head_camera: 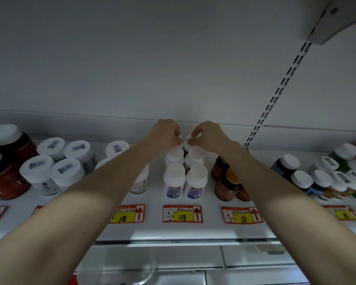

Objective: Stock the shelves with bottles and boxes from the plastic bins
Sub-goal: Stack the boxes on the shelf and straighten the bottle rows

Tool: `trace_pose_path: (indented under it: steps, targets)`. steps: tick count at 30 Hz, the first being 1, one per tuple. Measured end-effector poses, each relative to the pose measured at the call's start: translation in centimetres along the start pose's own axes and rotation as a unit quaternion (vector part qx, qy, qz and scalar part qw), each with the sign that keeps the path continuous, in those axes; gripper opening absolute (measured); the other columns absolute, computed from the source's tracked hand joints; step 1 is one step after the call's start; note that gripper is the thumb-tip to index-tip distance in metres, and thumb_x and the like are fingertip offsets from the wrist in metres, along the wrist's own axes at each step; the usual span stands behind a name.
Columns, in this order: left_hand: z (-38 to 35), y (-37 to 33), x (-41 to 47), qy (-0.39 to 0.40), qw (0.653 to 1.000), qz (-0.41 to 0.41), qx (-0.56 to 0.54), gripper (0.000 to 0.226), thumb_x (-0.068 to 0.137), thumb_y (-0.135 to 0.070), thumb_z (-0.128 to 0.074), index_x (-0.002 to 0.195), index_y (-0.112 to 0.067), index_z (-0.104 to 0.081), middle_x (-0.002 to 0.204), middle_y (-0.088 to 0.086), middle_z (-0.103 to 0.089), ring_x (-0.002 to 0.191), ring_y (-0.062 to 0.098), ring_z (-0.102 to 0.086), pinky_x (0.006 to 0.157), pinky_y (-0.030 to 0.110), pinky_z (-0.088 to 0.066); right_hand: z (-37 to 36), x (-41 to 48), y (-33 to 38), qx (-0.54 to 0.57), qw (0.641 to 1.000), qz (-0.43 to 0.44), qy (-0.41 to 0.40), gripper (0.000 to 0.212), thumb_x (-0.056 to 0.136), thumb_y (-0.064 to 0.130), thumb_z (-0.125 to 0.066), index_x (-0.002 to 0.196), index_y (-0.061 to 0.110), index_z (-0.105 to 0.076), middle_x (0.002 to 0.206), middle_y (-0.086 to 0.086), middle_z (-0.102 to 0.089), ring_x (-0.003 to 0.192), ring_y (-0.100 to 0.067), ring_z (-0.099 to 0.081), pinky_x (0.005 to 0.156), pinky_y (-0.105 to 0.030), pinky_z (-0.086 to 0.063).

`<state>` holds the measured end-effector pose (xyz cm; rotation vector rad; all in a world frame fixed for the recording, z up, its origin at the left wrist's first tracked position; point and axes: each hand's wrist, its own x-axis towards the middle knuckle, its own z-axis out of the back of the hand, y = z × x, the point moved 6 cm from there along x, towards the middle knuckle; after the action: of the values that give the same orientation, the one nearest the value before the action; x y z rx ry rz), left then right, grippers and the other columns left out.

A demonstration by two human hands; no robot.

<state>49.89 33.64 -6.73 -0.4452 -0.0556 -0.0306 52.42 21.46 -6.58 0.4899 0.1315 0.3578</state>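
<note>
Placement step, rear of the white-bottle rows. Your left hand (165,134) pinches the cap of the left rear bottle (179,140), and your right hand (210,135) pinches the cap of the right rear bottle (187,143). Both bottles stand side by side at the back of the shelf (156,229), close to the rear wall. They sit directly behind two pairs of matching white bottles (174,179) lined up above the price tag marked 118 (182,213). Whether the rear bottles rest on the shelf cannot be told, since the pairs ahead hide their bases. The next move likely calls for settling them upright, loosening both pinches, and drawing your arms straight back without brushing the amber jars (227,186) beside your right forearm.
</note>
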Motion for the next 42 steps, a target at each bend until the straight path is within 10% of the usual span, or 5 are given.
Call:
trace_pose_path:
  steps: [7, 18, 26, 36, 42]
  targets:
    - [-0.3, 0.2, 0.1, 0.004, 1.000, -0.016, 0.007, 0.024, 0.088, -0.019, -0.057, 0.097, -0.001, -0.069, 0.101, 0.016, -0.068, 0.095, 0.029, -0.061, 0.083, 0.032, -0.047, -0.3, -0.1, -0.1, -0.016, 1.000, 0.006, 0.000, 0.028, 0.087, 0.028, -0.062, 0.102, 0.005, -0.067, 0.112, -0.011, -0.063, 0.105, -0.025, -0.057, 0.092, -0.035, -0.046]
    - [4.4, 1.0, -0.5, -0.139, 0.990, -0.023, -0.029, 0.027, 0.094, -0.019, -0.049, 0.101, 0.001, -0.066, 0.105, 0.016, -0.066, 0.098, 0.029, -0.058, 0.082, 0.023, -0.034, 1.9, -6.5, 3.4, 0.034, 0.979, 0.198, -0.039, 0.018, 0.085, 0.012, -0.064, 0.102, 0.006, -0.070, 0.109, -0.008, -0.067, 0.094, -0.013, -0.059, 0.077, -0.001, -0.035]
    - [8.6, 6.3, -5.4, -0.130, 0.991, 0.013, -0.001, 0.030, 0.093, -0.024, -0.053, 0.111, -0.004, -0.064, 0.113, 0.013, -0.065, 0.103, 0.026, -0.059, 0.087, 0.022, -0.035, -2.2, -9.9, 9.8, -0.011, 0.947, 0.316, 0.054, 0.031, 0.084, 0.014, -0.066, 0.113, 0.003, -0.064, 0.114, -0.012, -0.064, 0.104, -0.022, -0.058, 0.086, -0.015, -0.035]
    - [7.0, 10.6, -12.1, 0.062, 0.990, 0.003, 0.124, 0.061, 0.078, -0.051, -0.065, 0.127, -0.017, -0.053, 0.123, 0.007, -0.055, 0.111, 0.026, -0.052, 0.092, 0.036, -0.042, -6.0, -6.8, 12.8, -0.125, 0.966, 0.197, 0.110, 0.037, 0.085, 0.031, -0.064, 0.116, 0.013, -0.057, 0.115, -0.009, -0.052, 0.105, -0.023, -0.051, 0.083, -0.028, -0.038]
    - [6.4, 10.3, -12.4, 0.080, 0.985, -0.091, 0.124, 0.038, 0.081, -0.051, -0.062, 0.073, -0.016, -0.051, 0.066, -0.001, -0.044, 0.071, 0.020, -0.051, 0.061, 0.028, -0.036, -8.2, -6.3, 13.6, -0.147, 0.972, 0.133, 0.130, 0.037, 0.081, 0.027, -0.067, 0.112, 0.012, -0.053, 0.111, -0.006, -0.055, 0.094, -0.017, -0.048, 0.071, -0.026, -0.033]
